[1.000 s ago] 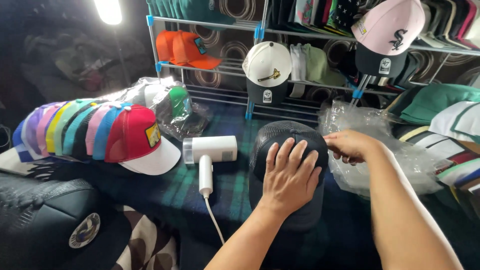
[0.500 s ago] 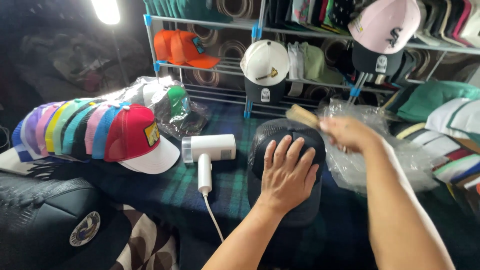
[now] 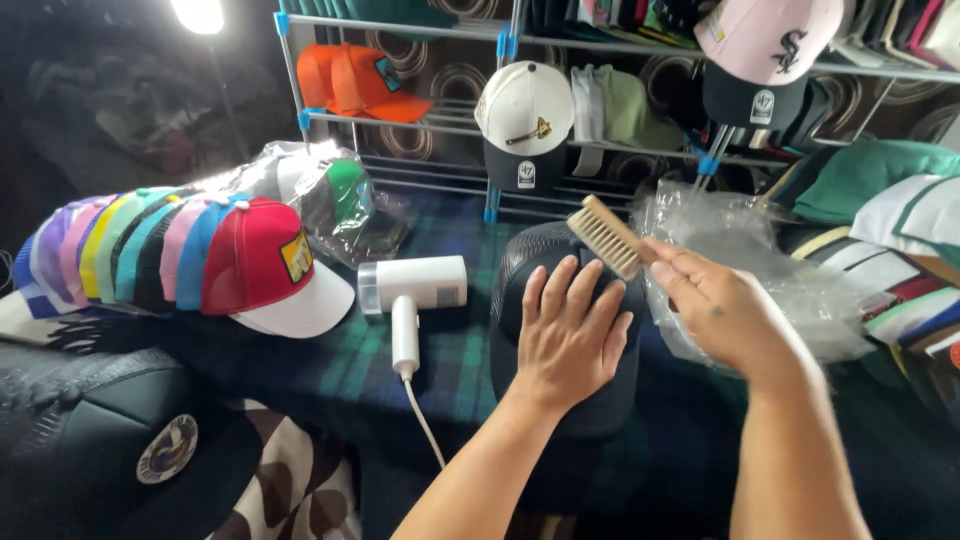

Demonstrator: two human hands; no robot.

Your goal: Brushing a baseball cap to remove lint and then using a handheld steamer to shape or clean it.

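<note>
Head view. The left hand [image 3: 568, 335] is lying flat, fingers spread apart, pressing on the crown of a dark mesh-backed cap [image 3: 560, 300] that is sitting at the middle of the desk [image 3: 330, 370], which is draped in dark green plaid cloth. The right hand [image 3: 722, 315] is closing its fingers together around the handle of a small wooden brush [image 3: 607, 236], holding it tilted just above the rear of the cap, bristles facing down and toward the cap.

Just beside the cap, to its left, a white handheld steamer [image 3: 412, 296] is lying on the cloth, its white cord [image 3: 425, 425] trailing toward the viewer. Behind the right hand, crumpled clear plastic bags [image 3: 745, 240] are resting on the desk. Farther left, a nested row of trucker caps [image 3: 170, 255] in many colours is ending in a red-and-white cap bearing a small yellow square patch; behind it a green cap is sitting inside a clear plastic bag [image 3: 345, 205]. At lower left, a black cap [image 3: 110, 450] is showing a round patch.

A wire shelf rack [image 3: 400, 120] at the rear is carrying orange caps [image 3: 360, 85], a white cap [image 3: 525, 105] over a dark one with a small white tag, and a pink cap [image 3: 765, 40].
</note>
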